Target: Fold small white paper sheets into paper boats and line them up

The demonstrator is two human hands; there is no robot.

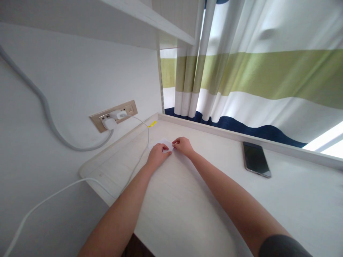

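A small white sheet of paper (pixel 166 143) lies on the pale desk (pixel 184 200), partly covered by my fingers. My left hand (pixel 158 154) has its thumb and fingers curled at the paper's near left side. On the right edge of the same sheet, my right hand (pixel 183 145) pinches with thumb and forefinger. A thin white cable (pixel 148 135) runs just left of the paper and passes behind my left forearm. Beyond it, a small yellow strip (pixel 152 124) sits near the desk's back corner.
A phone (pixel 256 159) rests on the right, close to the raised desk edge (pixel 230 134). White plugs (pixel 109 123) fill part of the wall socket (pixel 98 121); a thick grey cord (pixel 49 117) hangs there. A shelf (pixel 150 21) juts overhead, and a striped curtain (pixel 254 71) hangs behind.
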